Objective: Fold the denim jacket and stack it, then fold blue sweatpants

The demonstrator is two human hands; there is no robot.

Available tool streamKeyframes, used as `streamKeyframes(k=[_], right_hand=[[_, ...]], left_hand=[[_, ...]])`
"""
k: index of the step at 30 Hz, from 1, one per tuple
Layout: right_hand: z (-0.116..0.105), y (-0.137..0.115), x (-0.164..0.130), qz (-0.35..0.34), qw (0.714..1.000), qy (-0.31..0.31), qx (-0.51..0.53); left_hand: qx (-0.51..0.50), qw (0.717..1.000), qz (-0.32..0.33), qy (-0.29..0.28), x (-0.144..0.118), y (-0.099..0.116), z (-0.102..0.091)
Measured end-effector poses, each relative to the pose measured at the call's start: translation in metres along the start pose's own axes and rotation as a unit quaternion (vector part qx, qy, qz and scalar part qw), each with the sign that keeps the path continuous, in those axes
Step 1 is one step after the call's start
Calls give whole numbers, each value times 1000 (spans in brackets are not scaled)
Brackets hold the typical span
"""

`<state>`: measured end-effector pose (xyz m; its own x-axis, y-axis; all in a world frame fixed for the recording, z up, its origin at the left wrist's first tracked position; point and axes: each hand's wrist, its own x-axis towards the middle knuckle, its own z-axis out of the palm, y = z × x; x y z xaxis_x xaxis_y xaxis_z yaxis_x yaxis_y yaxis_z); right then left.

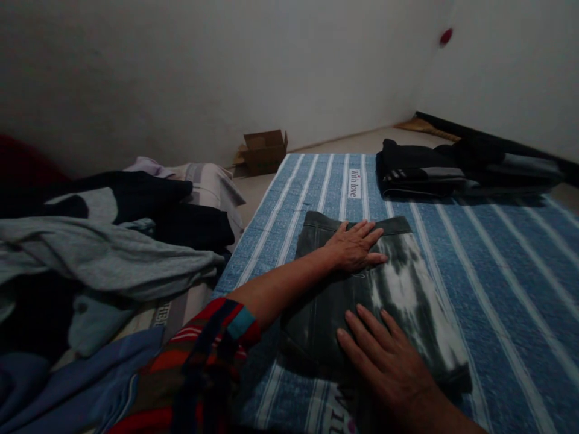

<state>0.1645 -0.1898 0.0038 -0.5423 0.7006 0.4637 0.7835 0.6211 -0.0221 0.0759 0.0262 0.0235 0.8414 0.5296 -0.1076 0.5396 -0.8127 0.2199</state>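
Observation:
A folded dark grey pair of jeans [407, 289] with pale washed patches lies on a blue striped mat [497, 271]. My left hand [355, 246] rests flat on the far end of the jeans, fingers spread and pointing right. My right hand [384, 355] presses palm-down on the near end, fingers pointing away from me. Neither hand grips anything. My left sleeve [203, 361] is red with dark and blue stripes.
A heap of loose clothes [113, 253] in grey, black and blue lies to the left. Folded dark garments [425, 172] sit stacked at the mat's far right. A small cardboard box [265, 150] stands by the white wall.

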Motion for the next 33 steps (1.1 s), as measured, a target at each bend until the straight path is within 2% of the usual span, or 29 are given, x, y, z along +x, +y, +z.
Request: streamKeyframes(k=[3,7,10,13,18,25,29,33], right_hand=[[-1,-4,3,8,1000,6,-6],[-3,-11,11,7,1000,4,-11],[-2,-20,24,-7,1000,2,-10],[1,-32,40,-26,1000,-7,0],[12,-45,56,-49,998,-50,8],[18,-37,61,-85,985,-147,38],[22,-40,63,-68,982,-171,45],[21,-42,66,-60,981,-180,51]], left_hand=[[-4,1000,-15,26,-12,3,-15],[-8,998,-41,57,-53,9,-34],[0,997,-60,37,-85,11,-34],[21,997,-75,23,-100,10,-27],[48,996,-78,23,-91,-1,-20],[39,997,-56,32,-84,-21,1],[41,997,-52,41,-85,-22,8],[43,997,-55,37,-84,-20,5]])
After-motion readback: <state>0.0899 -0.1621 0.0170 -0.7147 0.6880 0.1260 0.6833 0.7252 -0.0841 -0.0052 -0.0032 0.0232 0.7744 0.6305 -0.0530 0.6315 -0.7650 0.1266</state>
